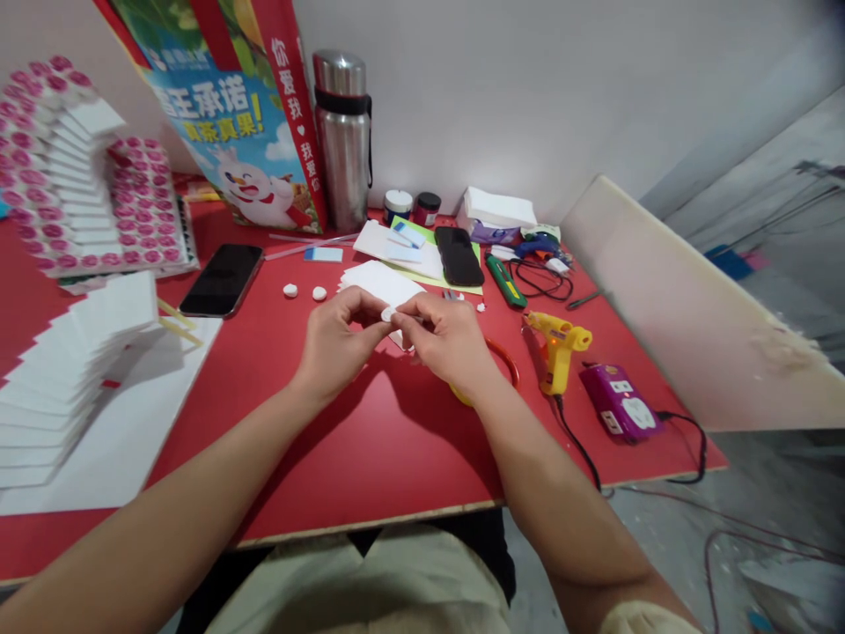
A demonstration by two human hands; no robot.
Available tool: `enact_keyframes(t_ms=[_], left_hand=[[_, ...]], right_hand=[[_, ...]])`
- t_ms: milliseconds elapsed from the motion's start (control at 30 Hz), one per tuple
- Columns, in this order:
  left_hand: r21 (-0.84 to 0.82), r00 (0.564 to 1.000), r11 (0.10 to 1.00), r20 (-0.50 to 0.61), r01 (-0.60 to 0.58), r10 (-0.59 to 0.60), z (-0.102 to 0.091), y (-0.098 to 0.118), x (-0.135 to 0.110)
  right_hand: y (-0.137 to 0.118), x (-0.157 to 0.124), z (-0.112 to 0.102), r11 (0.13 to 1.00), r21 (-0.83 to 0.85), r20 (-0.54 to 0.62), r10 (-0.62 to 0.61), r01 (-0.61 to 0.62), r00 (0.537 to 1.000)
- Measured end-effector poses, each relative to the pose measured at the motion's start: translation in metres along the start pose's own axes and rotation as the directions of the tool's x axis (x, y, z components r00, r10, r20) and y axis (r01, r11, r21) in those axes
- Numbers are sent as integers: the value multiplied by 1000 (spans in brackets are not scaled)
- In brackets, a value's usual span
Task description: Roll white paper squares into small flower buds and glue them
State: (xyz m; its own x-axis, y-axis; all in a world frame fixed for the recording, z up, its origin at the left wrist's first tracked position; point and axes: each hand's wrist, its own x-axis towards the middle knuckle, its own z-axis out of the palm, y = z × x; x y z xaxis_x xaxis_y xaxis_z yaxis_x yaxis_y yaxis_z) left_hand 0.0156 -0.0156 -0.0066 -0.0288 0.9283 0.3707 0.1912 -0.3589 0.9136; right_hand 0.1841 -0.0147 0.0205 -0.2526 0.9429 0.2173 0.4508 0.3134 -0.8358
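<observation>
Over the middle of the red table, my left hand and my right hand meet with fingertips pinched together on a small white round piece. Both hands are closed in a pinch around it. Just behind the hands lies a small stack of white paper pieces. Two more white round pieces lie on the table to the left of that stack. Under my right wrist a red ring partly shows.
A yellow glue gun and a purple power strip sit at the right. Two black phones, a steel flask, white card stacks and pink-dotted sheets are around. A board walls the right edge.
</observation>
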Motion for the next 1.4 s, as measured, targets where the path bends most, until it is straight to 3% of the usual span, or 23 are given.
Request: enact_keyframes(t_ms=[167, 300, 433, 667, 800, 967, 1167, 1267, 1333, 1400], left_hand=[[-6, 991, 1000, 133, 4, -3, -6, 6, 3], [12, 985, 999, 168, -35, 32, -10, 7, 7], [-75, 981, 996, 191, 53, -38, -11, 3, 11], [-293, 922, 905, 325, 309, -210, -9, -1, 13], [-326, 928, 890, 298, 319, -223, -6, 1, 10], [-352, 950, 889, 212, 292, -228, 0, 2, 8], [-356, 960, 894, 168, 271, -224, -1, 0, 8], [-469, 933, 811, 252, 351, -258, -6, -7, 13], [-559, 868, 670, 388, 488, -309, -10, -12, 15], [-592, 804, 548, 488, 591, -340, -12, -16, 16]], right_hand=[[0, 1, -3, 982, 157, 17, 108, -109, 994], [-3, 4, -9, 940, 299, 86, 147, -167, 985], [-2, 7, -16, 933, 326, 93, 128, -151, 987], [3, 6, -12, 981, 165, 42, 97, -103, 994], [3, 6, -6, 996, 53, -33, 79, -77, 996], [1, 1, 3, 991, -122, -162, -80, 61, 984], [1, -5, 5, 935, -292, -121, -243, 200, 962], [-8, -7, 0, 989, -27, -52, -147, 145, 988], [-16, -9, -3, 963, 263, 28, -64, 54, 998], [-22, -10, -6, 895, 445, 62, -10, -19, 998]])
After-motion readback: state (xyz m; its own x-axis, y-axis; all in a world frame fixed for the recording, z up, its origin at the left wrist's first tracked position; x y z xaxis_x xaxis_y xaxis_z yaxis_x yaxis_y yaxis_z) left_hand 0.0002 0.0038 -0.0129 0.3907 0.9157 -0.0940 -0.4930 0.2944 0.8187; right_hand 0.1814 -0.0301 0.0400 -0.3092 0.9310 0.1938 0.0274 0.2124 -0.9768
